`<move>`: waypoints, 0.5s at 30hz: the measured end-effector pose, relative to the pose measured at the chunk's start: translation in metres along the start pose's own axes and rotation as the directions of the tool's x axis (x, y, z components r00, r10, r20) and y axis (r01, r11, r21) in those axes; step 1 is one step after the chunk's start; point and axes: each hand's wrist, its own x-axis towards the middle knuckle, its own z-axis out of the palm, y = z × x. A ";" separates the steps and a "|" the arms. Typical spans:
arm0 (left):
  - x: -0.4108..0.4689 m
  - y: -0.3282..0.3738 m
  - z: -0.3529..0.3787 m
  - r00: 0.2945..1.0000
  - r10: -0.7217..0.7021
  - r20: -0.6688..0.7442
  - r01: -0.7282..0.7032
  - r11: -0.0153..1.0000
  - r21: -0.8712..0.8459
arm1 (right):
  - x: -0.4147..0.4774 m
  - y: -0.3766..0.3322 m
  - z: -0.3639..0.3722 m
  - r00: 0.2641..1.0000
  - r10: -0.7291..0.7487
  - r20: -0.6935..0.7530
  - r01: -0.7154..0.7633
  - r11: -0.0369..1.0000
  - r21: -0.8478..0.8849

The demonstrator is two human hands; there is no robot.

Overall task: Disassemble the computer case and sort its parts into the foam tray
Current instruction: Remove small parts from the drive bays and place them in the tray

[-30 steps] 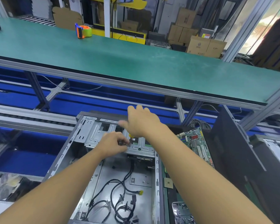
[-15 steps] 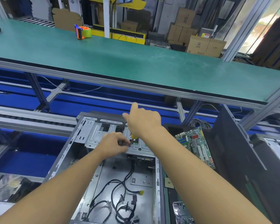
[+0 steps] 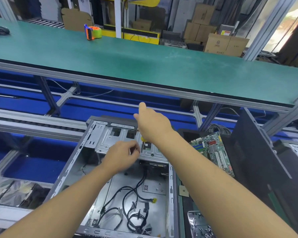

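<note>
The open computer case (image 3: 86, 162) lies flat below me, loose black cables (image 3: 134, 203) on its floor. At its far end sits the silver drive cage (image 3: 107, 140). My right hand (image 3: 153, 126) hovers over the cage, thumb pointing up, gripping a yellow-handled screwdriver (image 3: 142, 138) that points down at the cage; only a bit of the handle shows under the palm. My left hand (image 3: 122, 155) rests on the cage with fingertips pinched at the screwdriver's shaft near its tip. A green motherboard (image 3: 212, 150) lies in the black foam tray (image 3: 187, 134) right of the case.
A black side panel (image 3: 258, 162) leans at the right. A small metal tray of screws (image 3: 198, 224) and a square chip (image 3: 183, 191) lie right of the case. A green bench (image 3: 144, 62) with a tape dispenser (image 3: 93, 32) spans the back.
My right hand has twisted over the screwdriver: its spread fingers folded in and the thumb swung upward. My left hand stays pinched at the cage.
</note>
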 end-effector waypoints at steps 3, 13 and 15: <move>-0.005 0.005 0.000 0.937 -0.217 0.275 0.140 0.951 0.275 | 0.003 -0.001 -0.001 0.997 -0.020 0.078 0.009 0.991 0.137; -0.003 0.012 0.052 0.592 -0.570 0.569 0.701 0.016 -0.713 | 0.001 -0.001 0.000 0.992 0.108 0.059 -0.104 0.992 -0.066; 0.001 0.013 0.063 0.612 -0.579 0.540 0.598 -0.108 -0.794 | 0.001 0.000 0.001 0.995 0.086 0.048 -0.085 0.996 -0.036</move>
